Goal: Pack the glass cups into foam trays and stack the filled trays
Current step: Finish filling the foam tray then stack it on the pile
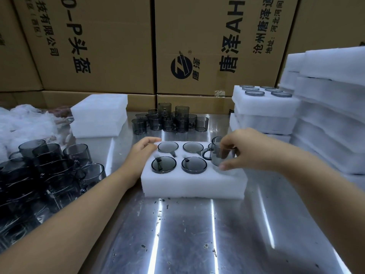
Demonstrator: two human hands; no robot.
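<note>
A white foam tray (193,184) lies in the middle of the steel table. Several of its round holes hold smoky grey glass cups (164,164). My right hand (243,150) grips another grey handled cup (216,153) over the tray's front right hole, its handle pointing left. My left hand (142,151) rests on the tray's far left corner with its fingers curled over the edge. The right end of the tray is hidden behind my right hand.
Loose grey cups stand at the back (169,119) and in a heap at the left (49,167). Filled foam trays (264,107) are stacked at the right beside taller foam stacks (331,99). A foam block (98,115) sits back left. Cardboard boxes (197,46) wall off the rear.
</note>
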